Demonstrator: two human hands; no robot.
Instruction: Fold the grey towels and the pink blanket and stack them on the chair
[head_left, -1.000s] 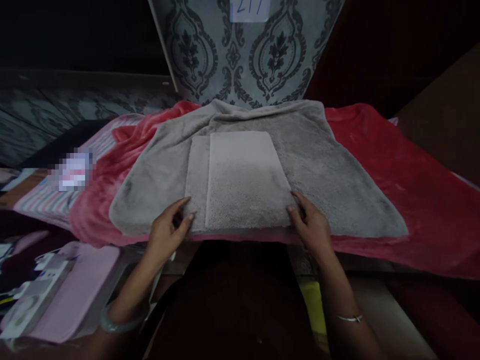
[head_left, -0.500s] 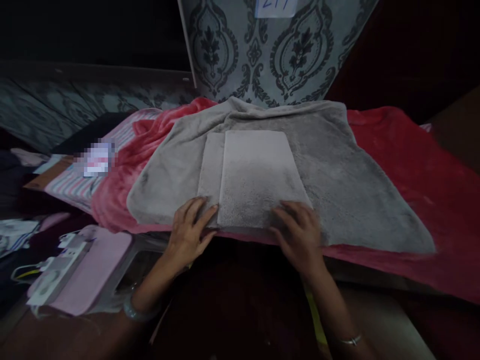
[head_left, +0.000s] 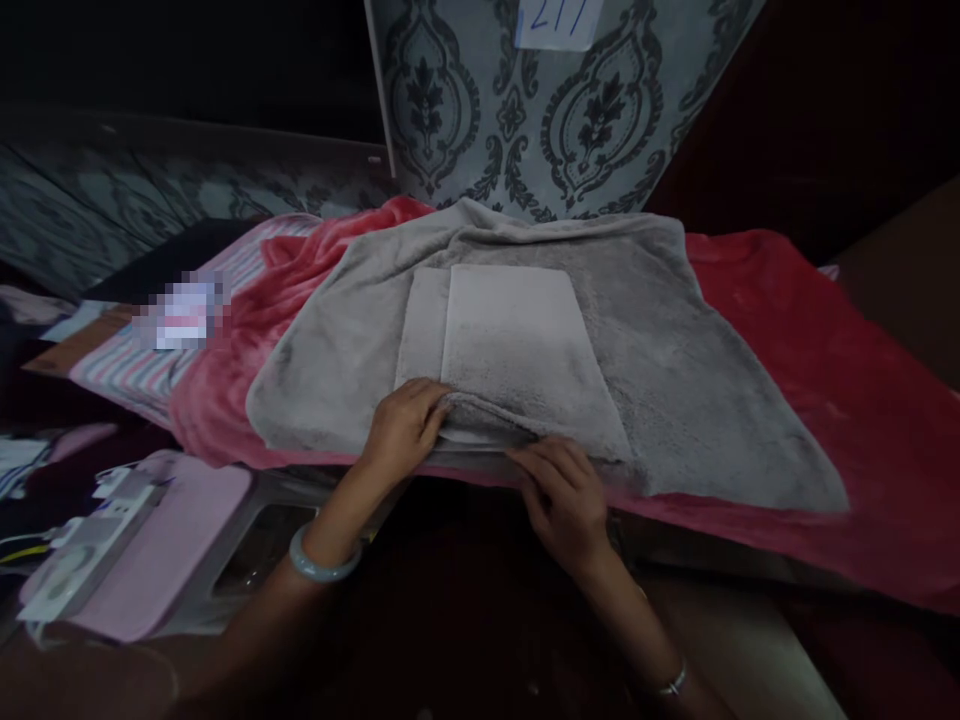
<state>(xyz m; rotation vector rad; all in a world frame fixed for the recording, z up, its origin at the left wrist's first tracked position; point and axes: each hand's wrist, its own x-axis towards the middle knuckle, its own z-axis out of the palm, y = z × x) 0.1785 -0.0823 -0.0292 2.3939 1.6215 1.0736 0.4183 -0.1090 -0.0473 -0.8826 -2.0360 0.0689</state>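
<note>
A folded light grey plush cloth (head_left: 517, 330) lies in layers on a larger grey blanket (head_left: 697, 370), its near edge toward me. My left hand (head_left: 405, 425) is closed in a pinch on the near left edge, raising the top layer into a ridge. A small gap shows beneath that lifted layer. Farther right along the same edge, my right hand (head_left: 566, 490) grips the cloth between fingers and thumb; its fingertips are partly hidden by the fabric.
Under the grey blanket spreads a red blanket (head_left: 810, 330). To the left are striped fabric (head_left: 127, 370) and a white power strip (head_left: 82, 560) on a pink lid (head_left: 180, 540). Patterned wallpaper (head_left: 510, 110) stands behind.
My left hand has moved up and right and lifted the near edge of the top layer. My right hand has shifted left and down, closing on that edge.
</note>
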